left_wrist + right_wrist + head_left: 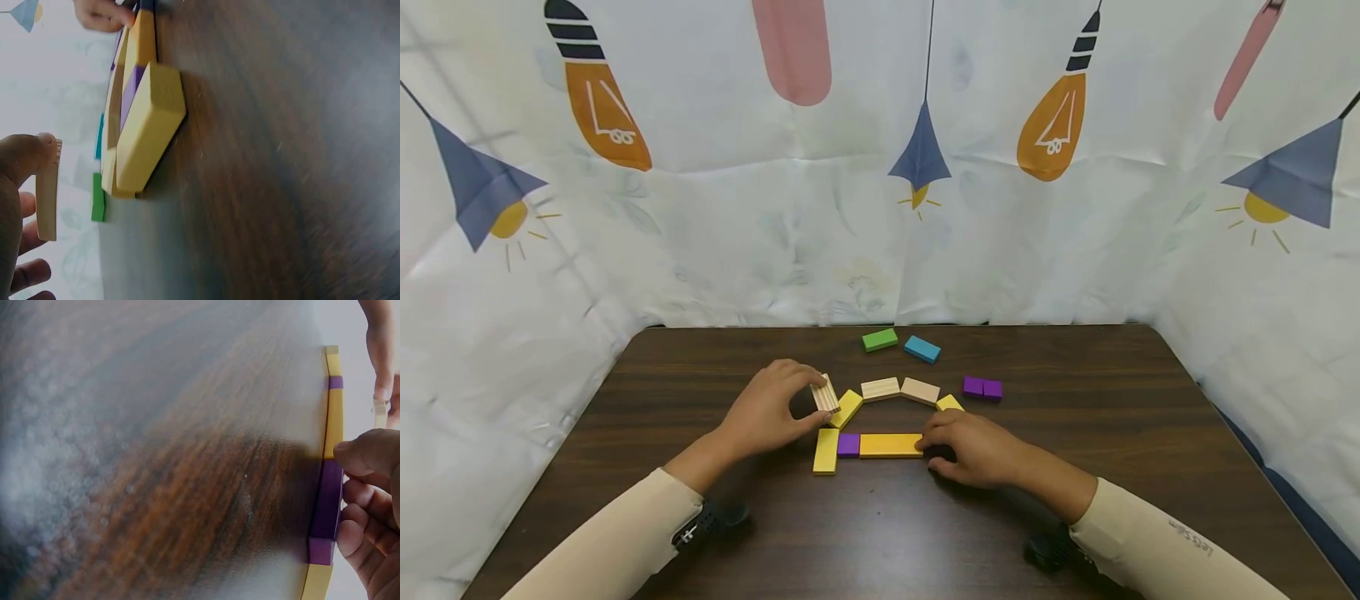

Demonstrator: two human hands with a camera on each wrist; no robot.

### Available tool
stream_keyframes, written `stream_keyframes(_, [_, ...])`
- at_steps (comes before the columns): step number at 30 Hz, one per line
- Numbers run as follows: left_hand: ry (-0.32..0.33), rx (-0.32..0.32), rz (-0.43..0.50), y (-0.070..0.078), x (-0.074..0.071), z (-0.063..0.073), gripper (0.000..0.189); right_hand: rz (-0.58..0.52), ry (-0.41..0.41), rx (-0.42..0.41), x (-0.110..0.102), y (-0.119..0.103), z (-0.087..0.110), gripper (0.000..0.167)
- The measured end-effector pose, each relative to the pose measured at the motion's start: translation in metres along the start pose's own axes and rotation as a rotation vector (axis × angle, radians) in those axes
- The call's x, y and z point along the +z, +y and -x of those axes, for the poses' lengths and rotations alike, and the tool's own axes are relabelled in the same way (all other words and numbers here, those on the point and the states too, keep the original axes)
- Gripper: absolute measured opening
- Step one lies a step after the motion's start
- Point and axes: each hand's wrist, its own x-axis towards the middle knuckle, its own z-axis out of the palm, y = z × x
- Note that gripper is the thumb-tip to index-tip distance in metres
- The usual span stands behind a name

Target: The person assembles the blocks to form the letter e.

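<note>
My left hand (775,404) pinches a pale ridged wooden block (824,394) between thumb and fingers, raised beside the yellow blocks at the left of the layout. Below that hand, a yellow block (825,452) lies next to a small purple block (848,446) and a long orange block (887,446). At the orange block's right end, my right hand (977,450) has its fingertips at the top edge. In the right wrist view, its relaxed, bent fingers lie along a purple block (328,494), which the hand hides from the head view.
Two pale blocks (880,389) and slanted yellow blocks (847,408) form an arch behind the row. Farther back lie a green block (880,340) and a blue block (922,349). Two purple blocks (982,388) sit at the right on the brown table (1075,375).
</note>
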Motion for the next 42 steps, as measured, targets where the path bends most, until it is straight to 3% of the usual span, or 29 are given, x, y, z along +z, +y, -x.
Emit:
stream_keyframes(20, [0.032,0.033,-0.001,0.030,0.002,0.030,0.045,-0.003,0.004,0.018,0.001,0.001,0.004,0.023])
stream_keyframes(31, [0.068,0.078,0.031,0.040,0.005,0.044,0.045,-0.015,0.013,0.016,0.001,0.002,0.002,0.022])
stream_keyframes(42, [0.062,0.100,0.035,0.048,0.013,0.056,0.048,-0.018,0.020,0.008,0.001,0.001,0.000,0.022])
